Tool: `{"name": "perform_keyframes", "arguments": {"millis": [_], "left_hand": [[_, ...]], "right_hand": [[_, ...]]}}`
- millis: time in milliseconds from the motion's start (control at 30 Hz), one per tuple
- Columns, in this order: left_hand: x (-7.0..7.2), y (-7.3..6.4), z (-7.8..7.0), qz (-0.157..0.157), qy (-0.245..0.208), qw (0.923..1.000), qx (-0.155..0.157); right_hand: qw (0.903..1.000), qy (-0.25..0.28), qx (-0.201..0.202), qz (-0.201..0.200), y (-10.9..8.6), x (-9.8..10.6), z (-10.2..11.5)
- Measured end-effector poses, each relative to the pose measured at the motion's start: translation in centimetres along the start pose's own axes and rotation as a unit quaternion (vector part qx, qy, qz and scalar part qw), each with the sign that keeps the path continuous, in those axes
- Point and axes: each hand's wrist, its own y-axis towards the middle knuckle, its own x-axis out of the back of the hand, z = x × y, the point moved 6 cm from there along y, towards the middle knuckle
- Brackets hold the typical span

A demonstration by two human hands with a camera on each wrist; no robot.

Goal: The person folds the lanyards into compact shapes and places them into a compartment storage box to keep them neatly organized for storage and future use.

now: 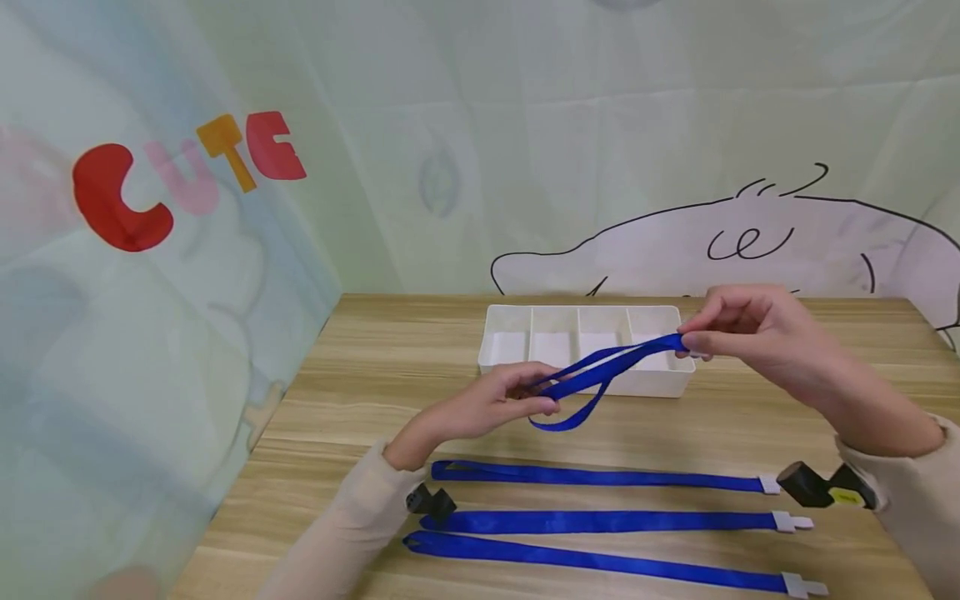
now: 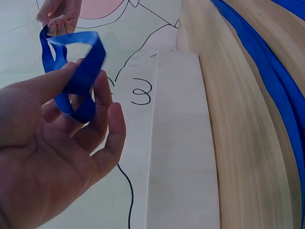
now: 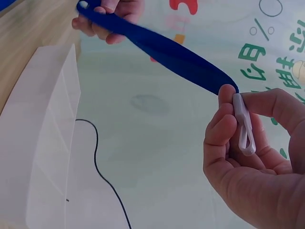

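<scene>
A blue lanyard (image 1: 600, 374) is stretched in the air between both hands, in front of the white box. My right hand (image 1: 765, 333) pinches its end by the white plastic clip (image 3: 243, 125), which points down past the fingers in the right wrist view. At the looped end, my left hand (image 1: 498, 402) holds the folded strap (image 2: 88, 71) between thumb and fingers, and part of the loop hangs below. Three more blue lanyards lie lengthwise on the table: a far one (image 1: 585, 477), a middle one (image 1: 600, 522) and a near one (image 1: 600, 561), their white clips to the right.
The white box (image 1: 645, 383) with several compartments stands toward the back of the wooden table (image 1: 360, 375), behind the held lanyard. Printed cloth (image 1: 450, 125) hangs behind the table and along its left side.
</scene>
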Motion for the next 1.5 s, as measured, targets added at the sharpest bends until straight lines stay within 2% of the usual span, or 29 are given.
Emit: {"name": "perform_keyframes", "arguments": {"millis": [167,367,467,633,833,967,1100,1300,1500], "left_hand": [[0.7,-0.5,0.4,-0.023,-0.013,0.9997,0.000],[1.3,-0.9,0.6,-0.058,-0.061,0.9963,0.018],[1.5,-1.1,0.7,-0.069,-0.065,0.9951,0.031],[1.6,-1.3,0.9,-0.069,-0.031,0.9956,0.054],[1.6,-1.3,1.0,-0.077,0.019,0.9950,0.061],[1.7,-1.4,1.2,-0.095,0.025,0.9933,0.061],[2.0,-1.5,1.8,-0.119,-0.017,0.9914,0.050],[2.5,-1.7,2.1,-0.152,-0.087,0.9840,0.032],[2.8,-1.7,2.0,-0.168,-0.125,0.9775,0.018]], "right_hand": [[0.9996,-0.025,-0.013,-0.010,-0.8,1.0,-0.6],[0.9980,-0.059,-0.017,-0.013,-1.5,1.6,-1.2],[0.9974,-0.069,-0.018,-0.012,-1.7,1.7,-1.5],[0.9970,-0.074,-0.022,-0.007,-2.0,1.8,-2.0],[0.9959,-0.083,-0.036,-0.011,-2.3,1.8,-2.6],[0.9943,-0.096,-0.044,-0.012,-2.6,1.9,-3.2],[0.9920,-0.116,-0.050,-0.006,-3.0,1.9,-3.7],[0.9901,-0.125,-0.063,0.003,-3.4,1.8,-4.5],[0.9895,-0.123,-0.076,0.003,-3.7,1.7,-5.4]]}}
